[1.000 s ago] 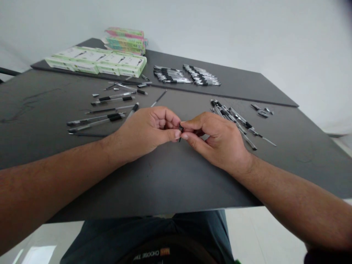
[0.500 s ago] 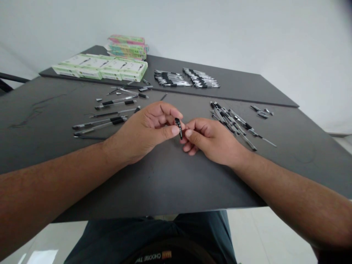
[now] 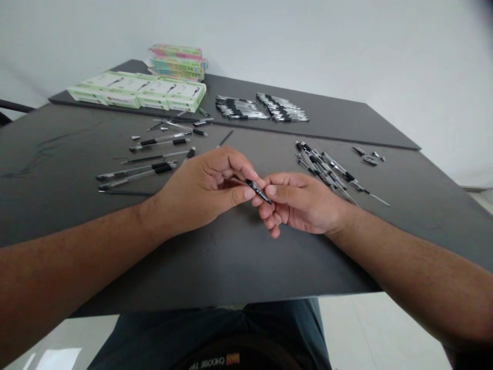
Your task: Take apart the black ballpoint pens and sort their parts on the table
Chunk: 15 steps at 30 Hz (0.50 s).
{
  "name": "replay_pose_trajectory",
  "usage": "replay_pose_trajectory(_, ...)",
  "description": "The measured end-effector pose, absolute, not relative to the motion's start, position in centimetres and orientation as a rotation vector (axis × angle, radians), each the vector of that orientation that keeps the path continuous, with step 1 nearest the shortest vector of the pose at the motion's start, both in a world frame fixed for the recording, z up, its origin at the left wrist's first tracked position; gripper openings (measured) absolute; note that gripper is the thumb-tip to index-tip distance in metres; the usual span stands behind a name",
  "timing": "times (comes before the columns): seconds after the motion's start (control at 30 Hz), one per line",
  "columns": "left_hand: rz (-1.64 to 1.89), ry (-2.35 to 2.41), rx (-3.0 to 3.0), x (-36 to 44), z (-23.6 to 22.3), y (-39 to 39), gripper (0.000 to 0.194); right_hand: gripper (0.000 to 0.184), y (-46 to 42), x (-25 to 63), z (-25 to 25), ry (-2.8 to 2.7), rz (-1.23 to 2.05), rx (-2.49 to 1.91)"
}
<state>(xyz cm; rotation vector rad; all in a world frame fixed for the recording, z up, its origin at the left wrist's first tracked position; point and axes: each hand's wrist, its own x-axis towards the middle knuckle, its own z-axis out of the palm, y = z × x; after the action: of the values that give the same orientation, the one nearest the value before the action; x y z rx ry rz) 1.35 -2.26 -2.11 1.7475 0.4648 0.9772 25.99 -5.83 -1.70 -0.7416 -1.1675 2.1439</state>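
A small black pen cap (image 3: pixel 259 191) with pale print sits between my two hands, above the dark table. My left hand (image 3: pixel 215 190) is closed, thumb and fingertips pinching its upper left end. From the other side my right hand (image 3: pixel 302 199) grips it with thumb and forefinger, its other fingers curled below. The cap slants down toward the right. Left of my left hand lie several loose pen parts and pens (image 3: pixel 136 177). Beyond my right hand a heap of clear pens with black grips (image 3: pixel 319 167) rests on the table.
Green-white boxes (image 3: pixel 138 91) stand in a row at the back left, with a stack of pink and green packs (image 3: pixel 177 60) behind. Two sets of lined-up pens (image 3: pixel 283 108) lie on the raised rear board (image 3: pixel 346 118). Small caps (image 3: pixel 370 156) lie at the right.
The pen cap has turned from nearly upright to slanting down rightward. My right hand has shifted slightly down and right, its lower fingers more spread.
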Motion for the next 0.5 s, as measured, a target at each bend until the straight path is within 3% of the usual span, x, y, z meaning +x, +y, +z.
replay_pose_trajectory(0.5, 0.836, 0.668, 1.977, 0.9, -1.5, -1.9, 0.013, 0.017, -5.8, 26.4, -0.4, -1.798, 1.489, -1.098)
